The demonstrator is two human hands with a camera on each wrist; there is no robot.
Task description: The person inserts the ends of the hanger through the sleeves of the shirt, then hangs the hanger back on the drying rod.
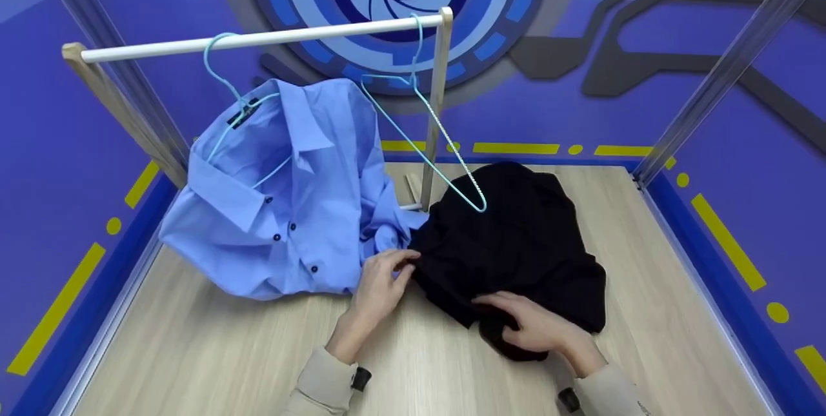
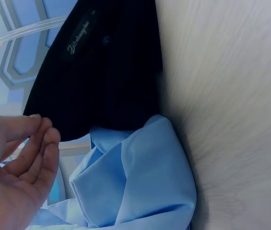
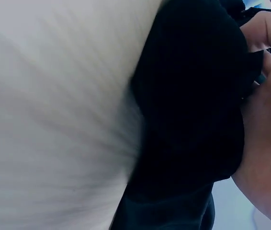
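Note:
A black garment (image 1: pixel 510 242) lies bunched on the wooden table, right of the blue shirt. My left hand (image 1: pixel 382 280) pinches the garment's left edge between thumb and fingertips. In the left wrist view a printed label (image 2: pixel 79 38) shows inside the raised black cloth (image 2: pixel 102 81). With fingers over the front edge and thumb below, my right hand (image 1: pixel 532 324) holds a fold of the same garment; in the right wrist view the black cloth (image 3: pixel 193 96) hides part of the grip. A light blue shirt (image 1: pixel 322 126) hangs beside my left hand on a turquoise hanger (image 1: pixel 222 74).
Above the black garment, a bare turquoise hanger (image 1: pixel 445 132) hangs from the white rail (image 1: pixel 310 32). Wooden posts (image 1: pixel 439 80) support the rail. Blue patterned walls (image 1: pixel 516 113) surround the wooden table (image 1: pixel 671 351).

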